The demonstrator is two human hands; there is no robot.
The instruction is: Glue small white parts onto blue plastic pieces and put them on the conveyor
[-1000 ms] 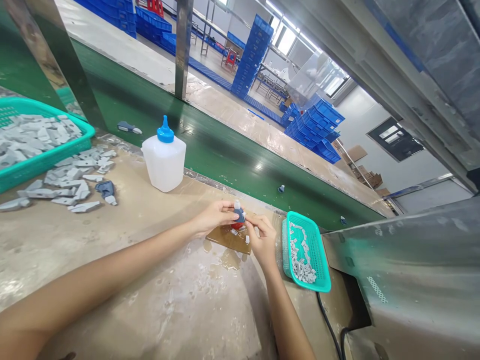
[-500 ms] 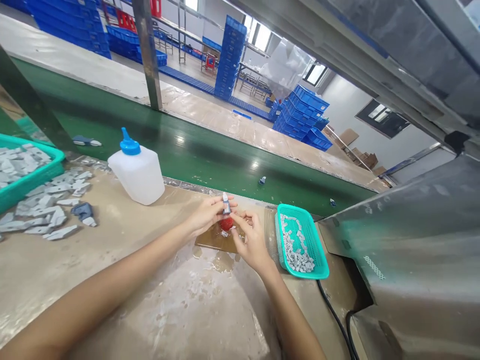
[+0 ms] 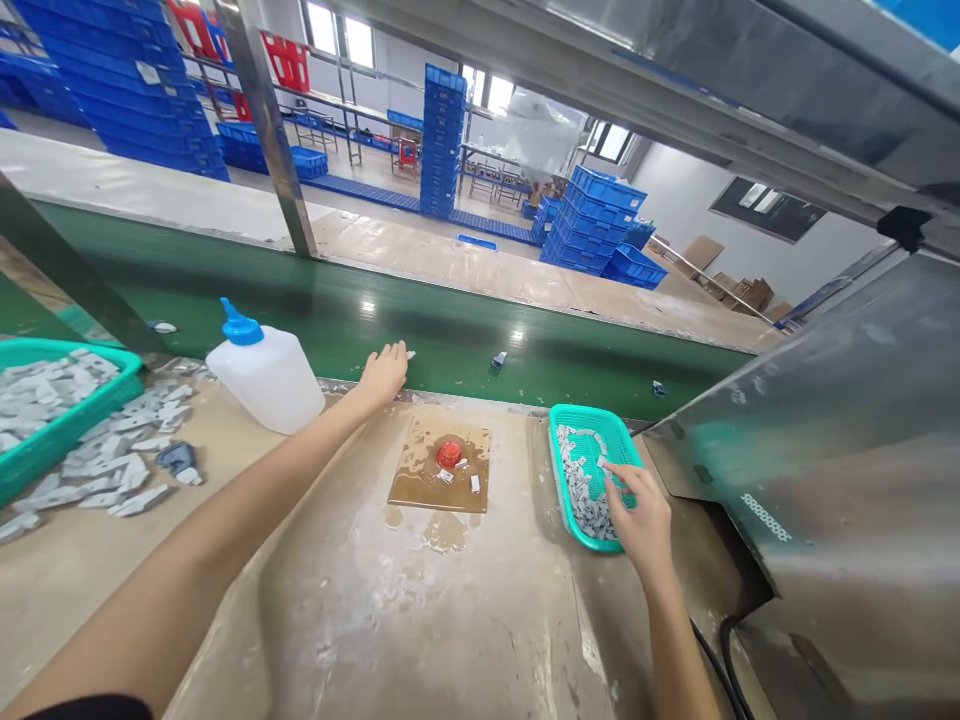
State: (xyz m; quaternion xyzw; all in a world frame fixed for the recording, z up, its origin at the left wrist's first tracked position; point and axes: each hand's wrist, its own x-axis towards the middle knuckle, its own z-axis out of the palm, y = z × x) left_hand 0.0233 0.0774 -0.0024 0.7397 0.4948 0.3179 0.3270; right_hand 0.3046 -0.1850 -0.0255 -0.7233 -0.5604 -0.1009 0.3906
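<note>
My left hand [image 3: 384, 374] reaches over the near edge of the green conveyor belt [image 3: 450, 345], fingers curled. The whitish tip of a small plastic part [image 3: 410, 354] shows past its fingertips; the rest is hidden. Above the right-hand turquoise basket [image 3: 556, 480], my right hand [image 3: 637, 505] pinches a small light-grey plastic piece [image 3: 602, 462] between thumb and finger. Many similar pieces lie in that basket. Between my hands, a wet brown plate [image 3: 420, 485] bears a round red cap-like piece [image 3: 448, 455] and several small whitish pieces [image 3: 475, 484].
A white bottle with a blue nozzle [image 3: 274, 380] stands left, near the belt. Beyond it are a turquoise basket [image 3: 127, 385], loose grey plastic parts [image 3: 124, 470] and a blue-grey part [image 3: 178, 461]. Small parts [image 3: 499, 361] sit on the belt. A metal panel [image 3: 840, 460] rises at right.
My hands have parted from over the brown plate. The left, with the blue-grey and white part, went forward to the belt; the right moved to the basket and took a small piece.
</note>
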